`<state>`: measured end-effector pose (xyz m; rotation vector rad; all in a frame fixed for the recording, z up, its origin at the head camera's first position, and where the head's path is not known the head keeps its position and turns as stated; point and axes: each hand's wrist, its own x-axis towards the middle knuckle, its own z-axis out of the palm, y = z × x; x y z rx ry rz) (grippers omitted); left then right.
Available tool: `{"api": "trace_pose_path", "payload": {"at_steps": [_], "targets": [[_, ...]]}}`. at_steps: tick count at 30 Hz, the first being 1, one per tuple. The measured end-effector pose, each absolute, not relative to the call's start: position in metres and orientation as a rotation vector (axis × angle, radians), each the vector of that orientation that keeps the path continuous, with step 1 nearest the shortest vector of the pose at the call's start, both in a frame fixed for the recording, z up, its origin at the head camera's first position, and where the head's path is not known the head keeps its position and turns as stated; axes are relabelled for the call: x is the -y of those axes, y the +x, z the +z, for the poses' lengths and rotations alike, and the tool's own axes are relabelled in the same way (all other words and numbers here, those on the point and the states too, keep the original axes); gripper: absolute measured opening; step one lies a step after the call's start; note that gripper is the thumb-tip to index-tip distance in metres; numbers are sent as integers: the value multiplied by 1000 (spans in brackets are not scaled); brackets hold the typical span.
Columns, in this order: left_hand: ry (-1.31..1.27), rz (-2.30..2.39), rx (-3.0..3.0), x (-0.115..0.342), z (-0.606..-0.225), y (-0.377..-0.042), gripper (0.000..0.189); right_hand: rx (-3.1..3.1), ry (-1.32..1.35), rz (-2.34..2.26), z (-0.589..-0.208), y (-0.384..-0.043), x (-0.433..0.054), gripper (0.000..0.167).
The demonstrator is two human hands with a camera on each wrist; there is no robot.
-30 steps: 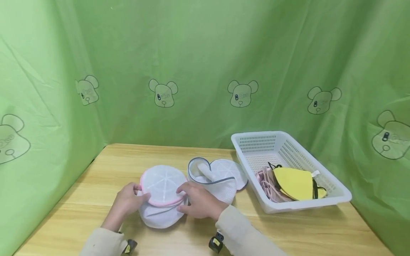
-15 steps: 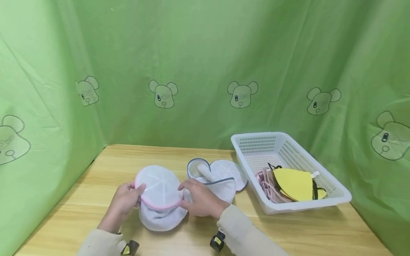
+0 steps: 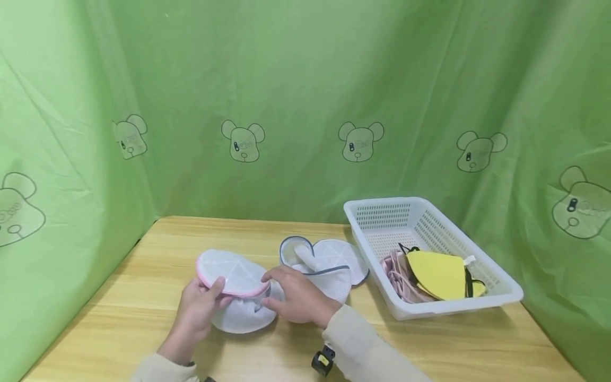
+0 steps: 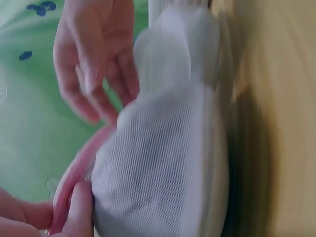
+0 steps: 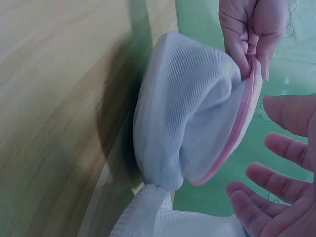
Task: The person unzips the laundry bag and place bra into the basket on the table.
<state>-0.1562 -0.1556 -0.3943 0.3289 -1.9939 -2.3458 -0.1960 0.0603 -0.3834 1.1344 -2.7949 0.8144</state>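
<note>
A round white mesh laundry bag (image 3: 234,273) with a pink zip edge is tilted above the wood table, its flat lid side facing up and away. My left hand (image 3: 198,307) pinches the pink edge between thumb and fingers, plain in the right wrist view, where the bag's (image 5: 173,94) soft mesh body sags inward. My right hand (image 3: 298,297) is at the bag's right side; in the right wrist view its fingers (image 5: 274,180) are spread and apart from the bag. Behind that hand lies another white mesh bag (image 3: 329,286) with dark grey trim, opened out and partly hidden.
At the right stands a white plastic basket (image 3: 501,289) with perforated walls. In it lie a yellow cloth piece (image 3: 436,273) with black straps and a bundle of dusty-pink satin fabric (image 3: 401,278). A green curtain (image 3: 296,69) surrounds the table (image 3: 129,297).
My left hand has tipped the pink-trimmed bag, so its lid looks flatter and its body is turned up off the table. The right hand's fingers have come off the pink edge.
</note>
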Motion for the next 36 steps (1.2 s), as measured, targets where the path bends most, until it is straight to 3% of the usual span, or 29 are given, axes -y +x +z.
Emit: {"api": "trace_pose_path", "payload": {"at_steps": [14, 23, 30, 36], "targets": [[270, -2565, 1833, 121, -400, -141, 54, 2657, 1257, 758, -377, -188, -45, 41], [223, -2482, 1959, 118, -401, -140, 51, 2578, 1263, 676, -380, -191, -43, 18], [169, -2499, 1988, 120, -398, -138, 49, 2571, 1250, 658, -383, -191, -42, 27], [179, -2462, 2040, 121, -396, -139, 43, 2515, 1261, 642, -385, -191, -42, 15]]}}
